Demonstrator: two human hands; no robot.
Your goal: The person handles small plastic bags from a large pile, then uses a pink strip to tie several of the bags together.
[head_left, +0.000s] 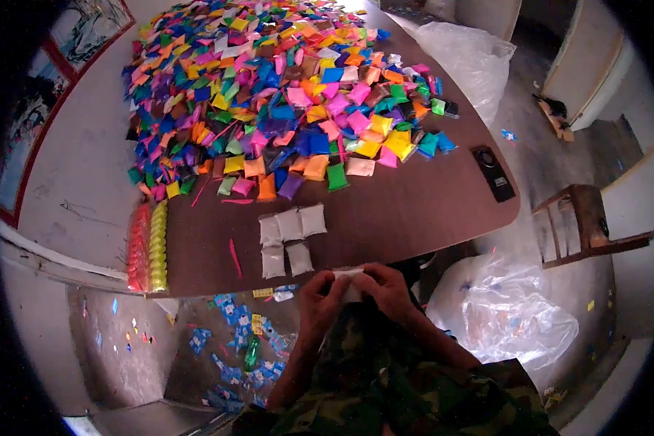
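My left hand [318, 298] and my right hand [389, 289] are close together at the table's front edge, both pinching a small white packet [351, 282]. Fingers cover part of it. Just beyond them, several white packets [291, 224] lie in two rows on the brown table [400, 218]. Left of those rests a thin pink strip [235, 259]. A large heap of small colourful packets [269, 102] covers the far part of the table.
Stacks of red [139, 247] and yellow plastic pieces [158, 245] stand at the table's left corner. A black device [493, 173] lies near the right edge. Clear plastic bags [505, 312], a wooden chair [578, 225] and scattered blue wrappers [236, 320] are on the floor.
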